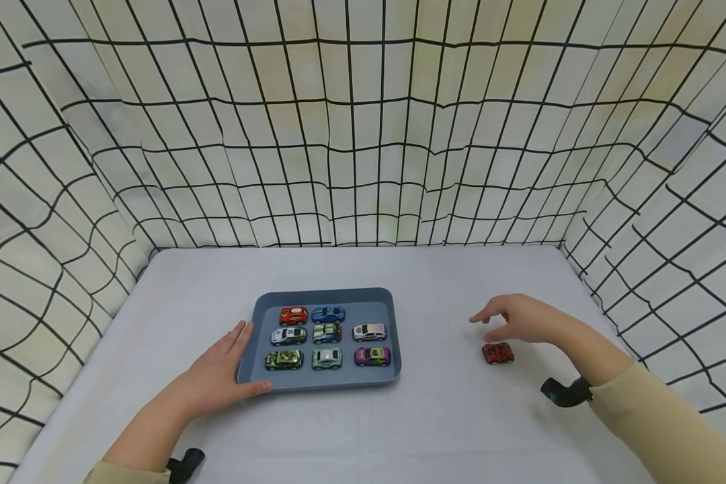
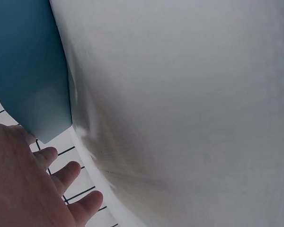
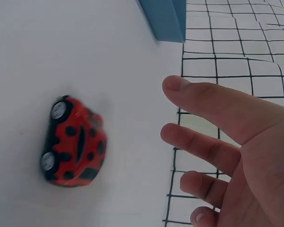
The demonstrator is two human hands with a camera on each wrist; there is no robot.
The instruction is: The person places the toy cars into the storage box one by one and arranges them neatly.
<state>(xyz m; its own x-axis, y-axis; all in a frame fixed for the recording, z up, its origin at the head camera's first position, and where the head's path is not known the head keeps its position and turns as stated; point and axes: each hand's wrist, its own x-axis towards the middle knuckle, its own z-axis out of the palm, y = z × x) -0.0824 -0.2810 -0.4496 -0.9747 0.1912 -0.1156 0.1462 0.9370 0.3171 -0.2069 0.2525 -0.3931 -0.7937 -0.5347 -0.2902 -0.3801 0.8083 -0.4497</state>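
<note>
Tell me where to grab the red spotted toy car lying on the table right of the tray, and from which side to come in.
Pinch the red spotted car across its two long flanks, thumb on one and fingers on the other, coming down from above. It sits on its wheels on the table with open cloth all round, and the right hand hovers open just above it. The rounded roof would likely slip; the flanks look flatter.

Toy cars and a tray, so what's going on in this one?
A person's left hand rests against the near left corner of a blue tray that holds eight toy cars in rows. The right hand hovers open just above a red, black-spotted toy car, which sits alone on the white table to the right of the tray, not gripped.
</note>
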